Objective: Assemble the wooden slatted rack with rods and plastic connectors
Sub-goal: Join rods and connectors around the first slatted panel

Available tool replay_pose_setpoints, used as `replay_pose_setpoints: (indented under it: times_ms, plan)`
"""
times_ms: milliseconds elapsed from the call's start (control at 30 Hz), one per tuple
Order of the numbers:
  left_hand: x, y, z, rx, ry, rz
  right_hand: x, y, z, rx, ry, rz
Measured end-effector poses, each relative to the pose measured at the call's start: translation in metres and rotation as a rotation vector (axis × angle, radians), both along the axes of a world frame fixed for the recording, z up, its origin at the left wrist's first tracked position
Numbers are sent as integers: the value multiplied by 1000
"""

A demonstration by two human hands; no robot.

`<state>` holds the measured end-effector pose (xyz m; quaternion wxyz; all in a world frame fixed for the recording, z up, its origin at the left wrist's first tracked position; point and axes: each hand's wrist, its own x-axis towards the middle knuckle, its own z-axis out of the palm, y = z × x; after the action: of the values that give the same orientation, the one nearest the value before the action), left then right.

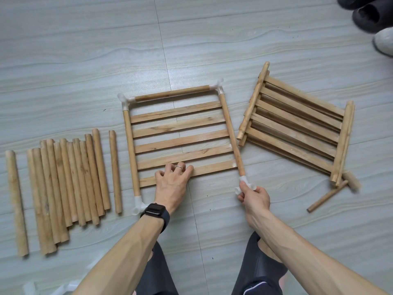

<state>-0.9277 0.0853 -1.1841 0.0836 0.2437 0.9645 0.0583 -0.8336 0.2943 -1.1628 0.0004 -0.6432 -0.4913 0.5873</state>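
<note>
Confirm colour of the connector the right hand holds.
Translucent white connector, gripped by the right hand; head view shows it best.

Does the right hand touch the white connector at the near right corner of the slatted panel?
Touching. The head view shows the right hand pinching the connector at the rod end.

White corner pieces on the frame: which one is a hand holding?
The near right corner piece, pinched by the right hand. No fingers hold the other three; the left hand rests on the nearest slat instead.
</note>
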Motion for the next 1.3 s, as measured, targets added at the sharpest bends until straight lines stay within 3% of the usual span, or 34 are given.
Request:
replay_pose_setpoints:
  times_ms: [467,667,967,1067,1300]
  plan:
    - [-4,-11,-5,125,-16,-70,-3,0,10,42,40,-16]
    - [-8,-23,-8,183,35,-161,-1,2,17,132,26,256]
    - [-15,-24,-12,191,64,-268,-7,7,19,146,8,354]
    - [-16,-25,-12,188,52,-279,-9,10,23,278,-57,607]
    - [-21,-26,-12,177,64,-330,-7,7,37,356,-160,844]
